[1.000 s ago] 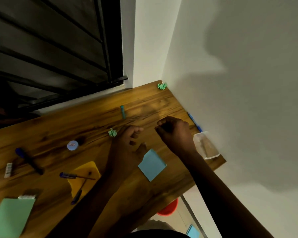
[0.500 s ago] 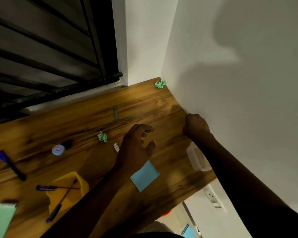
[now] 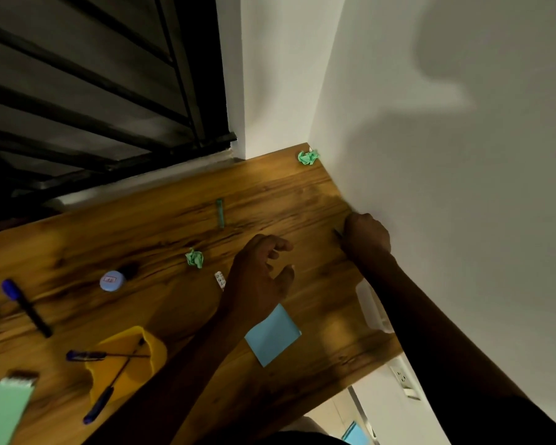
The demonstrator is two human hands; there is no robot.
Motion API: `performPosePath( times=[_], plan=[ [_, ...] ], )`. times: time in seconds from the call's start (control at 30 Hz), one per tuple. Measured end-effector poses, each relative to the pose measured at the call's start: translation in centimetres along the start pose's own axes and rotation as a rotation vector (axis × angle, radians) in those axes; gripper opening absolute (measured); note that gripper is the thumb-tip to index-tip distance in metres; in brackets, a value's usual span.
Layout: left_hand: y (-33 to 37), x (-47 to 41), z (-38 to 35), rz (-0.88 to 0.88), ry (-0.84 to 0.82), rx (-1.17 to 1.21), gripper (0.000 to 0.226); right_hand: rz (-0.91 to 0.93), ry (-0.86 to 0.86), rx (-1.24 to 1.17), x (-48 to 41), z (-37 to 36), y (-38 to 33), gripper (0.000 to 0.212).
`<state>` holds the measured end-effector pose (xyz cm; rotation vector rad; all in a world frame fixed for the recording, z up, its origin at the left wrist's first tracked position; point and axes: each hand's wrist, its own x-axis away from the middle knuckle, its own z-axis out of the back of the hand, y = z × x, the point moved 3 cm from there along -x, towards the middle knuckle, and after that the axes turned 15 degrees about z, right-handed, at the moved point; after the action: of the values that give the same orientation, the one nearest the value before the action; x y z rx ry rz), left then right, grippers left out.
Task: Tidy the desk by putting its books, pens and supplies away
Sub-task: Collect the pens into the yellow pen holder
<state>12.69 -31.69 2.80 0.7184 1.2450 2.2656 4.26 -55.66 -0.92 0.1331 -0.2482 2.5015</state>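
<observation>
Head view: right hand (image 3: 366, 237) fisted against the white wall (image 3: 430, 187) at the tabletop (image 3: 286, 200) edge, fingers curled round a dark pen (image 3: 336, 233), only its tip poking out to the left. Left hand (image 3: 258, 277) hovering low over the wood, fingers loosely spread, holding nothing, a small white strip (image 3: 220, 280) just beside it. Blue sticky note (image 3: 272, 335) flat by the left wrist; clear container (image 3: 371, 308) near the wall, half under the right forearm. Farther out, a crumpled green paper (image 3: 195, 258) mid-table, a second green wad (image 3: 308, 156) in the corner, a teal cap (image 3: 220, 212), a round blue lid (image 3: 112, 281), a blue marker (image 3: 24, 306), and a yellow holder (image 3: 119, 338) tipped on its side, one blue pen (image 3: 87, 355) across its mouth, another loose pen (image 3: 98, 404) slanting out. Green notebook (image 3: 0, 409) cut off at lower left. Possible trouble: pen slipping from a shallow grip and dropping into any gap at the wall, or the forearm nudging the container off the near edge. Pen barrel hidden inside the fist; container contents unreadable; small items blurred by dim light.
</observation>
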Motion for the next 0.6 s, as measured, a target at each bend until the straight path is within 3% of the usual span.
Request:
performPosePath(
  times=[0.2,0.4,0.6],
  plan=[
    [-0.1,0.8,4.0,0.015,0.124,0.062,0.027,0.151,0.100,-0.221,-1.6,1.5,-6.4,0.003],
    [-1.8,2.8,10.5,0.057,0.327,0.042,0.023,0.468,0.105,-0.556,-1.4,1.6,-16.5,0.008],
    [-5.7,5.5,19.3,0.216,0.506,-0.014,0.009,0.601,0.056,-0.755,2.1,1.8,-25.2,0.017]
  ],
)
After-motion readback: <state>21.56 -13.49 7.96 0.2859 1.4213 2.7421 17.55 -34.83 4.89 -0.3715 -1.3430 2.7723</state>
